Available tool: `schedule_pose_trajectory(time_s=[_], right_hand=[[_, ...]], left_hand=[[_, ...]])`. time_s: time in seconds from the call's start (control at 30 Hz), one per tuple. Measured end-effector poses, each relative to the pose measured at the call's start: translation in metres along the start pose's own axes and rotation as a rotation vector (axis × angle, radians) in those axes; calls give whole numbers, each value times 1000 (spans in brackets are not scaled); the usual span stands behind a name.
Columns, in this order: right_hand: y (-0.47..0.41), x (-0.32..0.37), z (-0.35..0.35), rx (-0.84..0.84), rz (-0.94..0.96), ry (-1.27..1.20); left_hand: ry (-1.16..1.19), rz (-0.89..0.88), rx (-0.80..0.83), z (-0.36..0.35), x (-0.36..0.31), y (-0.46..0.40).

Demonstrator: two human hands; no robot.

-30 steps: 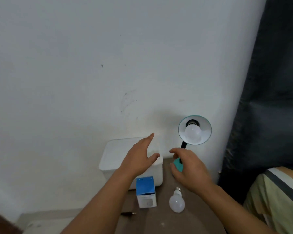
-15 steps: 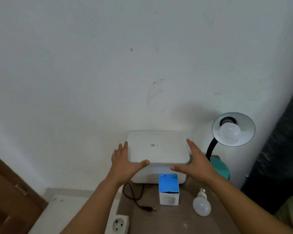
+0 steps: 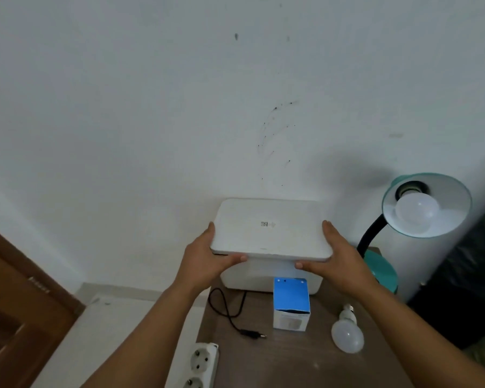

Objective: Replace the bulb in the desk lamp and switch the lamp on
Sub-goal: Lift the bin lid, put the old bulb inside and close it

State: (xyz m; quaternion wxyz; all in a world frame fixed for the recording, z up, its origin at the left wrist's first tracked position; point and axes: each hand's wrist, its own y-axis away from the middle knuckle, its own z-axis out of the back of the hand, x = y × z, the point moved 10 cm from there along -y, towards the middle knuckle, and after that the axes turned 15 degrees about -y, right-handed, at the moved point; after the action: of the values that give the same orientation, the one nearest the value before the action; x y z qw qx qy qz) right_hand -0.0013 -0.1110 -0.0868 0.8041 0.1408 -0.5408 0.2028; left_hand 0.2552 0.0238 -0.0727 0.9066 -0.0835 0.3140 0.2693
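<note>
A teal desk lamp (image 3: 429, 205) stands at the right on a black gooseneck, with a white bulb (image 3: 416, 210) in its shade, unlit. A loose white bulb (image 3: 347, 333) lies on the brown table (image 3: 291, 359). A blue and white bulb box (image 3: 291, 303) stands in front of a white plastic container (image 3: 252, 278). My left hand (image 3: 207, 257) and my right hand (image 3: 339, 259) grip the two ends of the container's white lid (image 3: 269, 229), held slightly above the container.
The lamp's black cord and plug (image 3: 252, 334) lie loose on the table. A white power strip (image 3: 199, 365) sits at the table's left front edge. A brown wooden door (image 3: 14, 303) is at the left, a dark curtain (image 3: 476, 261) at the right.
My hands went from near the lamp to the container's lid, gripped its ends and raised it a little. The view has swung left and down.
</note>
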Motion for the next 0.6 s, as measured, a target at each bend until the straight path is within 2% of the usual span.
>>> schedule_pose_trajectory(time_s=[0.3, 0.6], right_hand=[[18, 23, 14, -50, 80, -41], [112, 11, 18, -82, 89, -119]], left_hand=[[78, -57, -90, 23, -19, 23], [123, -109, -128, 11, -17, 111]])
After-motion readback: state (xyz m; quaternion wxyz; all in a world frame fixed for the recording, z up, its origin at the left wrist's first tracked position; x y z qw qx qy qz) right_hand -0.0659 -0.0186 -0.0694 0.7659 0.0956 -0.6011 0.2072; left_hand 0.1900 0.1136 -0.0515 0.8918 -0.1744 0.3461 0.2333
